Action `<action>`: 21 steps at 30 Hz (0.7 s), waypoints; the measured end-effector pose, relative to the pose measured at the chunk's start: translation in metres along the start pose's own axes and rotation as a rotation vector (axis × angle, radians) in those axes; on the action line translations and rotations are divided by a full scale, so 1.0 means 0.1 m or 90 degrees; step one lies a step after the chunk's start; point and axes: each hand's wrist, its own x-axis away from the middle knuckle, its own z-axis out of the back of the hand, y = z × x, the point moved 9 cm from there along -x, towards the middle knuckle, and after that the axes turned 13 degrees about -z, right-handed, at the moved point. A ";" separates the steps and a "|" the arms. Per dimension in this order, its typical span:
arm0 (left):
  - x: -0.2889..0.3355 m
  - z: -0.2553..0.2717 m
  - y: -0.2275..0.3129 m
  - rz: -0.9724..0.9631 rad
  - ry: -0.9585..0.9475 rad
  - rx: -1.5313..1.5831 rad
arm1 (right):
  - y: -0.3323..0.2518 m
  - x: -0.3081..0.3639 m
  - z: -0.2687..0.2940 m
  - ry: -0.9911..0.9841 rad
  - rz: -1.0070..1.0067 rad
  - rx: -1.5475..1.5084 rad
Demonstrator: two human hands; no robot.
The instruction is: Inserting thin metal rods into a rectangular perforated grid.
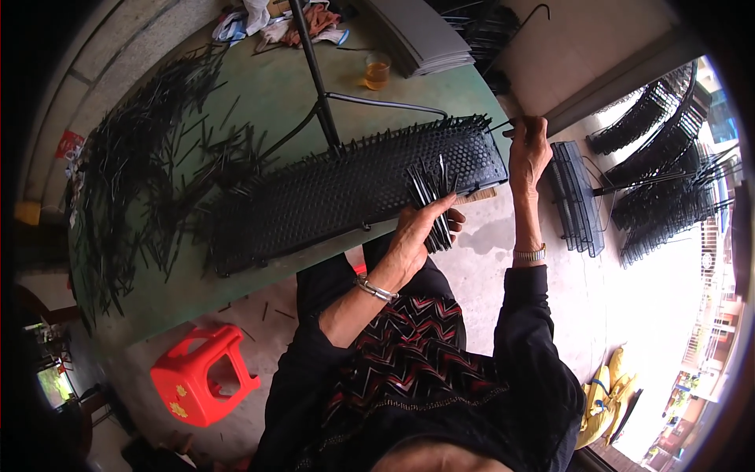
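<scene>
A long black perforated metal panel [314, 189] lies along the near edge of the green table [236, 291], with a row of short black strips sticking out along its far edge. From that side rises a black metal rod [317, 75] with bent side arms. My left hand [410, 236] is closed around a bundle of thin black strips [425, 185], just over the panel's near edge. Beyond the panel's right end, my right hand [531, 153] pinches one thin black strip [500, 127] that points toward the far right corner. Its fingertips partly hide the strip.
Loose black strips [130, 173] heap on the table's left. A cup of amber liquid [377, 71], grey sheets [421, 39] and cloths [311, 23] sit at the back. A red plastic stool [185, 381] stands at lower left. More black racks [578, 197] stand at right.
</scene>
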 end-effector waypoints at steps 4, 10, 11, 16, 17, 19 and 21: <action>0.00 0.02 0.01 0.000 -0.005 -0.002 | 0.00 -0.01 -0.03 -0.009 -0.008 -0.007; -0.01 0.02 0.00 0.000 -0.012 0.001 | 0.17 0.04 -0.20 -0.104 -0.053 0.072; -0.01 0.02 0.01 0.002 -0.012 -0.001 | 0.21 0.05 -0.22 -0.104 -0.053 0.072; 0.01 0.00 0.05 0.006 -0.010 -0.002 | 0.05 0.17 -0.23 -0.077 0.016 0.236; 0.02 0.00 0.06 0.007 -0.003 -0.004 | -0.04 0.21 -0.15 -0.041 0.010 0.277; 0.00 0.02 0.06 -0.006 -0.004 0.002 | -0.09 0.26 -0.09 -0.094 -0.036 0.261; 0.00 0.02 0.06 -0.014 -0.008 0.008 | -0.16 0.60 -0.34 -0.539 -0.213 -0.090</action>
